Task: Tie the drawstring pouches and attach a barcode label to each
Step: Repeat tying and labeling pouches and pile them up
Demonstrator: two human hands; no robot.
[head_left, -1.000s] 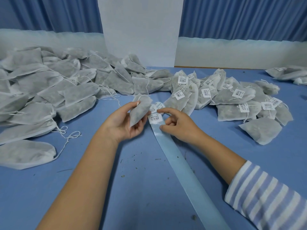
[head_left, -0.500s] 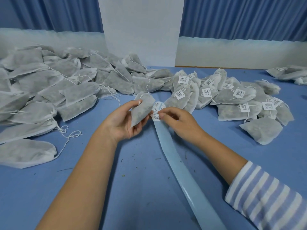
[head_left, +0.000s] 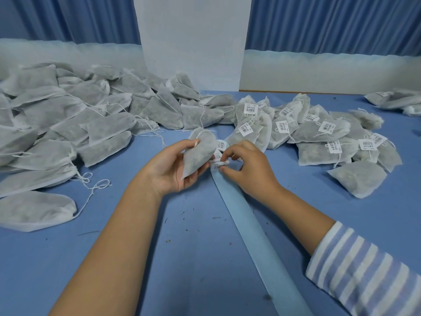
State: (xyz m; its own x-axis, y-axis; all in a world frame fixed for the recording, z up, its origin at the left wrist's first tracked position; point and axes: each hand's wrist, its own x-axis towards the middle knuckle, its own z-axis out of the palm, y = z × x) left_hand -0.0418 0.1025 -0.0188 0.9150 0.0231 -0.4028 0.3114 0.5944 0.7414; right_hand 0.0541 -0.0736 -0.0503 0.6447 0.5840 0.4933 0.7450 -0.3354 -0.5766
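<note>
A person's left hand [head_left: 173,169] holds a grey drawstring pouch [head_left: 199,153] just above the blue counter [head_left: 193,270]. The palm is turned inward, the thumb lies on the pouch's upper edge, and the fingers curl round its lower end. The pouch is tilted, with its drawstring end pointing away. Just beside it the right hand [head_left: 249,171], knuckles up, pinches a white barcode label [head_left: 219,164] between thumb and forefinger. The label sits at the far end of a pale blue backing strip [head_left: 262,236] that runs along the counter toward the lower right. Whether the label touches the pouch cannot be told. Both forearms reach in from below, the right in a blue-and-white striped sleeve [head_left: 364,270]. Unlabelled pouches [head_left: 68,124] are heaped at left and labelled pouches [head_left: 314,135] lie at right.
</note>
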